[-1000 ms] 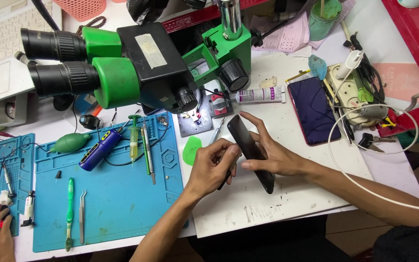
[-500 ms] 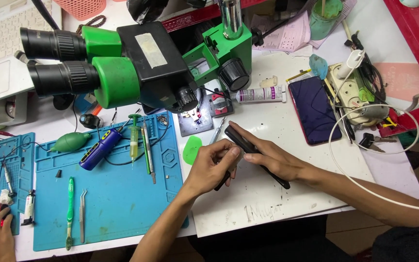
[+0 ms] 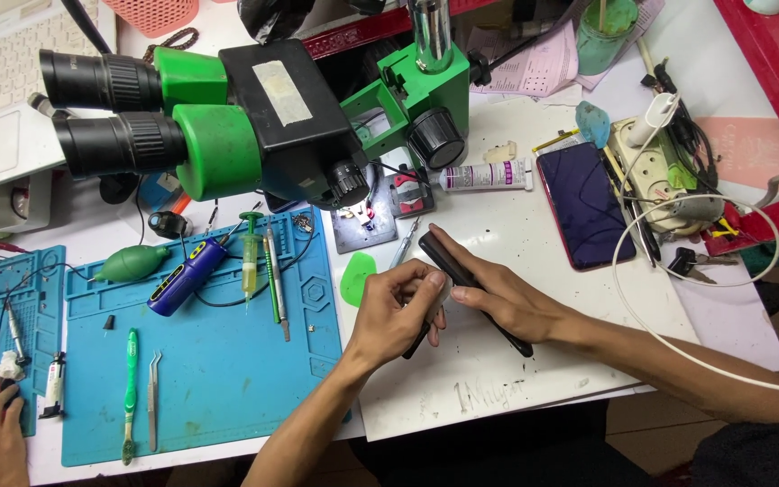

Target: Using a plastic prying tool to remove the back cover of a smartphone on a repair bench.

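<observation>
tilted further onto its edge since a moment ago, the dark phone (image 3: 472,289) sits on the white board (image 3: 534,379), right hand (image 3: 507,302) gripping it, left hand (image 3: 398,316) pinching its near end, back unopened.

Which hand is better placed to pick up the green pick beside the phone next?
Left, probably. The left hand sits right next to the green pick, pinching only lightly at the phone, while the right hand lies farther away and steadies it.
</observation>
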